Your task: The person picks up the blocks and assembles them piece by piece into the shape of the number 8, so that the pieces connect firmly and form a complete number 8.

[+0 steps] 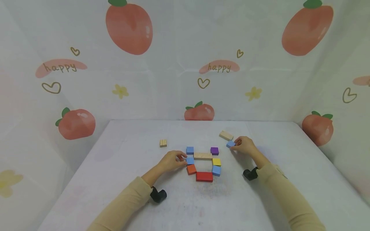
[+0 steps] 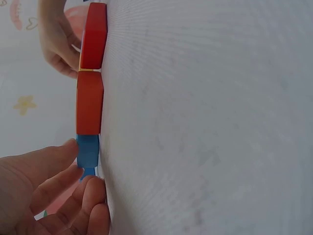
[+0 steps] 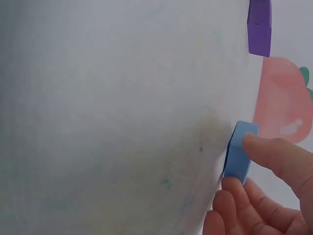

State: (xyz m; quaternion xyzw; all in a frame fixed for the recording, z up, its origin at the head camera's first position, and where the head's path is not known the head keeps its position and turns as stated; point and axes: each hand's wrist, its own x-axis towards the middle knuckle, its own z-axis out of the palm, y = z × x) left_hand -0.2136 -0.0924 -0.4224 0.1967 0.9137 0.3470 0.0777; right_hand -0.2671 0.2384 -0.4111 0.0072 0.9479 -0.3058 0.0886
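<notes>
On the white tabletop, my right hand (image 1: 245, 145) pinches a light blue block (image 3: 238, 154) between thumb and fingers, beside a plain wooden block (image 1: 226, 135). My left hand (image 1: 172, 160) is at the left side of a ring of blocks, thumb and fingertips apart, close against a blue block (image 2: 88, 150); whether they touch it is unclear. That side also has another blue block (image 1: 189, 150) behind and an orange-red block (image 1: 191, 169) in front. A long red block (image 1: 204, 176) forms the front, a long wooden block (image 1: 203, 156) the back. Yellow (image 1: 216, 162) and blue (image 1: 216, 170) blocks line the right.
A purple block (image 1: 214, 150) stands at the ring's back right corner. Farther back on the left lies a small striped wooden block (image 1: 163, 143). A printed cloth (image 1: 173, 93) hangs behind the table. Black wrist devices (image 1: 158, 194) sit at both cuffs.
</notes>
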